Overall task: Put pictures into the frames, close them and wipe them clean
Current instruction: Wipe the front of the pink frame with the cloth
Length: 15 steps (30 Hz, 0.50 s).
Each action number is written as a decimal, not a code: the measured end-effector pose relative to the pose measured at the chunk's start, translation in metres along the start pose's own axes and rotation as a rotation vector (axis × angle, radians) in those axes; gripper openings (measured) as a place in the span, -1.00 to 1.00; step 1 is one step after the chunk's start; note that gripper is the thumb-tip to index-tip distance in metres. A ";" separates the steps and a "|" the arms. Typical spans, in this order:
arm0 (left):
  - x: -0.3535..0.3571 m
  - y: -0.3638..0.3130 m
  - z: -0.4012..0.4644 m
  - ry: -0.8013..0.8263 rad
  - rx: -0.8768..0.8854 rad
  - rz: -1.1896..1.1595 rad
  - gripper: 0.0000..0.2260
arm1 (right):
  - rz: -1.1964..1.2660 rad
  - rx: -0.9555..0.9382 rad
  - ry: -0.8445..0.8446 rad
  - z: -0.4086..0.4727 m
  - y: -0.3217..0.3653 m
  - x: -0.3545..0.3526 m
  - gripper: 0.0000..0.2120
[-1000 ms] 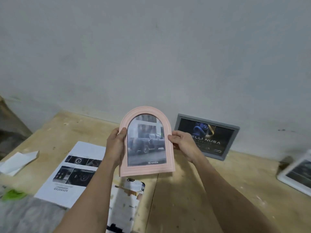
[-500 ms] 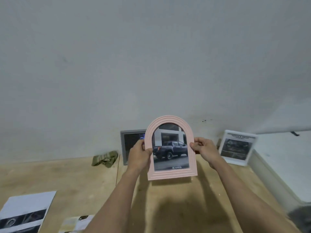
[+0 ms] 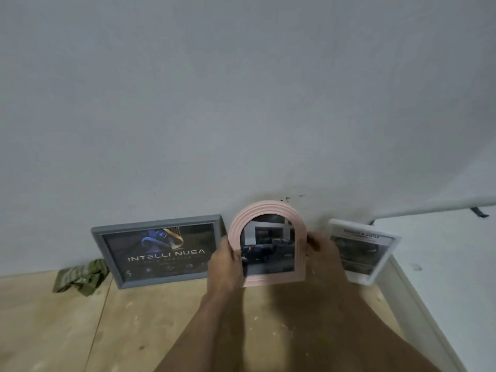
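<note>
- The pink arched frame (image 3: 267, 248), held up in mid-air over the papers a second ago, is now carried to the back edge of the wooden counter (image 3: 80, 318), upright against the white wall (image 3: 241, 103).
- Its bottom edge sits at or just above the counter; motion blur hides which.
- It holds a picture of a dark pickup truck and looks closed, so this one seems finished and is being set in the row.
- The left hand (image 3: 224, 264) grasps the frame's left edge, fingers curled round it.
- The right hand (image 3: 320, 253) grasps the right edge the same way.
- Count of frames: three, all along the back edge.
- One grey frame (image 3: 158, 251) leans on the wall just left of the pink one.
- One white frame (image 3: 362, 252) leans just to its right, near the counter's right edge.
- One crumpled green cloth (image 3: 80, 276) lies left of the grey frame.
- The loose papers seen earlier are now out of view.
</note>
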<state>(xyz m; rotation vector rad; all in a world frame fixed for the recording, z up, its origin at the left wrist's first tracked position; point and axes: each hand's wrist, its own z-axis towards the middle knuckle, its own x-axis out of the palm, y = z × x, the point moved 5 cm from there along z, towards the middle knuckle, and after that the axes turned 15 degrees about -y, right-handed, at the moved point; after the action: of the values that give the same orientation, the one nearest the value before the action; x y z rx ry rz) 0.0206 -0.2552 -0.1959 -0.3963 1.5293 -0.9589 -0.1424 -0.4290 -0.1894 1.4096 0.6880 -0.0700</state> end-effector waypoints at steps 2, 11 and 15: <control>0.013 0.001 0.006 -0.018 0.001 0.041 -0.80 | 0.002 0.043 -0.032 0.017 -0.020 0.007 -0.84; 0.048 0.014 0.018 -0.050 0.004 0.132 -0.82 | -0.013 0.020 -0.072 0.051 -0.046 0.032 -0.82; 0.053 0.022 0.020 -0.057 0.010 0.151 -0.77 | -0.014 -0.007 -0.094 0.051 -0.049 0.036 -0.81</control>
<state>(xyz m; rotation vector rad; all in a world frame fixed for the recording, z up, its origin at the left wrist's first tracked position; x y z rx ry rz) 0.0336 -0.2872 -0.2456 -0.2942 1.4801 -0.8299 -0.1142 -0.4729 -0.2493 1.3861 0.6195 -0.1436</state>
